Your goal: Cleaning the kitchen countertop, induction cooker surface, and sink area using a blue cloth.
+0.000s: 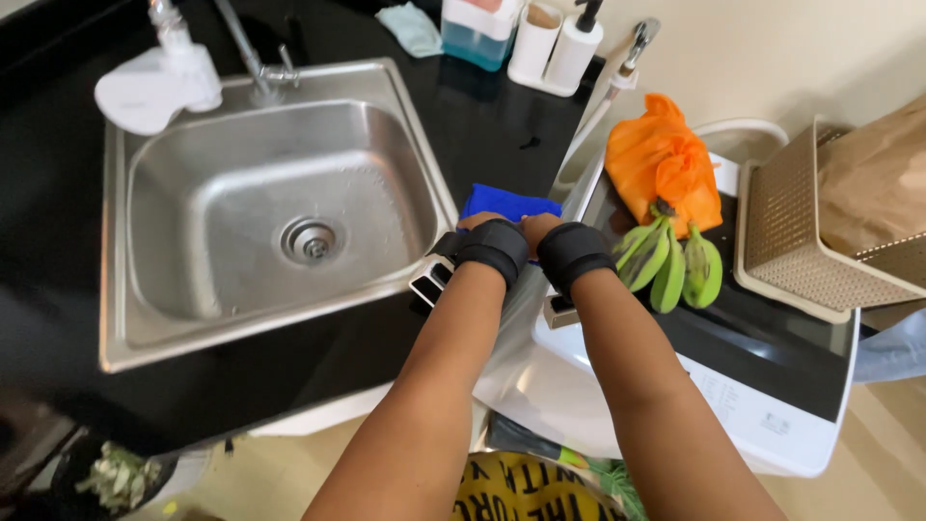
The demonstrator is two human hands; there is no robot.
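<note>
Seen from above: both forearms stretched forward, wrists wrapped in black bands, meeting over a folded blue cloth (511, 204) at the edge of the black bench (482, 116). Left hand (479, 222) bent down onto the near edge of the cloth, fingers hidden behind the wrist band, so how far closed cannot be told. Right hand (537, 228) just beside it, likewise tipped down onto the cloth, fingers out of sight, grip impossible to judge. Cloth lying between the stainless steel sink (135, 318) on the left and a white washing machine (772, 425) with a dark lid on the right, touching or nearly touching both hands.

On the machine lid: a bunch of green bananas (672, 265), an orange plastic bag (666, 159) just behind them, and a beige perforated basket (791, 241) holding a brown paper bag (883, 174).

At the back of the bench: a faucet (246, 53), a white dispenser set (555, 48) with a pump bottle, a container of blue liquid (477, 34), a pale crumpled rag (413, 27). At the sink's far left corner, a white plastic item (154, 87). Sink basin bare, drain in the middle. Bottom left, on the floor, a dark pot of greenish scraps (118, 475).
</note>
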